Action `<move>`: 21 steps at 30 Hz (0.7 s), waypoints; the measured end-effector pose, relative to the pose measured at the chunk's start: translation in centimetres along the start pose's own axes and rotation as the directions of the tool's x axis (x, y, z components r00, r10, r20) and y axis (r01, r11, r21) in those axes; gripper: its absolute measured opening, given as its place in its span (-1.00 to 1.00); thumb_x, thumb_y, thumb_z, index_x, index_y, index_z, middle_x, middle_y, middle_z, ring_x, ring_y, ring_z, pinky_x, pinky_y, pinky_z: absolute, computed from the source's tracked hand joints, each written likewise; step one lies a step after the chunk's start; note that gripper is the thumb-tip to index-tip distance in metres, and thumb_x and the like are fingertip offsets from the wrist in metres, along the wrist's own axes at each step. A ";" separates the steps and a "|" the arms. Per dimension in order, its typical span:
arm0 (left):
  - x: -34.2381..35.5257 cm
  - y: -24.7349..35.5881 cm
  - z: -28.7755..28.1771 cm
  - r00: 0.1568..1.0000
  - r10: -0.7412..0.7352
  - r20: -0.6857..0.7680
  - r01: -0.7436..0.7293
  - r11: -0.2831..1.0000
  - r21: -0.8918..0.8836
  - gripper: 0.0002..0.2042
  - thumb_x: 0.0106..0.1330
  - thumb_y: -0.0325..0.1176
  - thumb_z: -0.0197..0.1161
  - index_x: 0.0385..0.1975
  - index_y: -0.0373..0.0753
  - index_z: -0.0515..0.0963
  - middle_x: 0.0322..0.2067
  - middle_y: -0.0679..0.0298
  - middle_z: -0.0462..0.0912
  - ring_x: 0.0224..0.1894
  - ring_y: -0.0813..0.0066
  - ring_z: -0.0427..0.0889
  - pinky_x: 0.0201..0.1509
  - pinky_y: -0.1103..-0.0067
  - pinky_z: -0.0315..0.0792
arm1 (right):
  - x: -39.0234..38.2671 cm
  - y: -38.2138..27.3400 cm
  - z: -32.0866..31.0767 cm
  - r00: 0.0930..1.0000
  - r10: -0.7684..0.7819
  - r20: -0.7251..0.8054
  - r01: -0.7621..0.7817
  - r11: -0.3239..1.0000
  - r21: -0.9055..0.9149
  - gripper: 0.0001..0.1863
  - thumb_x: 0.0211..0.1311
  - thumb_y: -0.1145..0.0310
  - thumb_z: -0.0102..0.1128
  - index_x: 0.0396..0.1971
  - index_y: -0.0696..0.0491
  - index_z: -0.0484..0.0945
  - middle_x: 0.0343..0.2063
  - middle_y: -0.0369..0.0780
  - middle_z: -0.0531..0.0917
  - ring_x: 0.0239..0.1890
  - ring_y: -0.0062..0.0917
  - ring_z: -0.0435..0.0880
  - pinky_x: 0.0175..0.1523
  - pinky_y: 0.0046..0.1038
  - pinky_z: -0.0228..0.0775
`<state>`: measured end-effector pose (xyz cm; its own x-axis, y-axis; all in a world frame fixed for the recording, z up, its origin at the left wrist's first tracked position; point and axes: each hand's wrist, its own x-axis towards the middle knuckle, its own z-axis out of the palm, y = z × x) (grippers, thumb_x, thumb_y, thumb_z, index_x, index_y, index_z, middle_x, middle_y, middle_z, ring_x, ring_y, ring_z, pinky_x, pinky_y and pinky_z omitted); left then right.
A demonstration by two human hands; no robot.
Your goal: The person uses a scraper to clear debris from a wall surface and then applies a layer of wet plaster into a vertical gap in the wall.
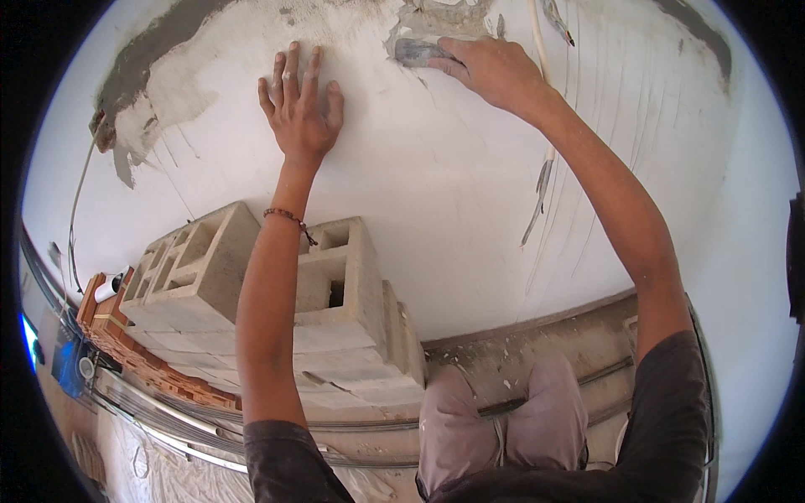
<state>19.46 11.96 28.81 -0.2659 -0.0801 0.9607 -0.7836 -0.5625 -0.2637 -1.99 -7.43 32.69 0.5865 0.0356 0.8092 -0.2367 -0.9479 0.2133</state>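
Observation:
My left hand (299,117) rests against the white wall (436,168) with its fingers spread and nothing in it. Higher up and to the right, my right hand (495,71) is closed around a flat grey tool (417,52), smeared with mortar, whose exact kind I cannot make out. The tool lies against the wall at the lower edge of a rough grey mortar patch (444,15). Close by the right hand, a pale conduit (538,38) runs down the wall, with loose wires (539,197) hanging at its lower end.
Stacked concrete blocks (335,335) stand below my left forearm, against the wall. Reddish bricks (151,365) lie farther left, near a blue object (69,369). Long pipes and bars (352,426) stretch across the floor. A grey mortar band (134,71) marks the upper left wall.

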 end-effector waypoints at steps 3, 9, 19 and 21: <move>-0.3 -0.2 -0.1 1.000 0.002 -0.008 -0.003 1.000 -0.016 -0.50 0.28 -0.15 0.13 0.26 0.07 0.43 0.33 0.24 0.35 0.39 0.20 0.26 0.47 0.12 -0.11 | -0.4 0.0 -0.2 0.997 -0.072 0.009 0.073 0.996 -0.058 -0.57 0.41 -0.06 -0.07 -0.11 -0.03 0.58 -0.51 -0.14 0.69 -0.41 -0.21 0.70 -0.30 -0.17 0.54; 0.1 0.3 0.3 1.000 -0.008 -0.026 0.008 1.000 -0.020 -0.50 0.28 -0.16 0.13 0.27 0.09 0.42 0.32 0.26 0.37 0.38 0.21 0.27 0.47 0.12 -0.09 | 0.3 0.5 -0.8 0.997 -0.076 0.009 0.077 0.993 -0.085 -0.59 0.40 -0.07 -0.06 -0.13 -0.06 0.57 -0.52 -0.14 0.68 -0.40 -0.23 0.70 -0.31 -0.17 0.53; 0.0 0.3 0.0 0.999 -0.021 0.025 0.020 1.000 0.014 -0.51 0.35 -0.14 0.10 0.31 0.11 0.36 0.35 0.27 0.31 0.43 0.26 0.19 0.49 0.17 -0.10 | -0.7 1.7 -0.5 0.992 -0.035 -0.120 0.022 0.994 -0.109 -0.59 0.42 -0.08 -0.08 -0.12 -0.07 0.55 -0.56 -0.13 0.65 -0.45 -0.22 0.68 -0.32 -0.17 0.52; 0.1 0.4 0.1 1.000 -0.010 0.022 0.010 1.000 0.013 -0.51 0.35 -0.14 0.09 0.31 0.12 0.36 0.36 0.27 0.30 0.43 0.26 0.19 0.49 0.16 -0.11 | -1.0 1.3 -0.1 0.998 -0.008 -0.065 0.004 0.998 -0.068 -0.60 0.42 -0.06 -0.09 -0.14 -0.05 0.55 -0.56 -0.13 0.65 -0.46 -0.22 0.68 -0.34 -0.16 0.51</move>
<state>19.21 11.68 28.79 -0.2453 -0.0923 0.9650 -0.7788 -0.5741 -0.2529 -2.96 -8.65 32.17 0.5373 0.0639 0.8410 -0.2864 -0.9241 0.2531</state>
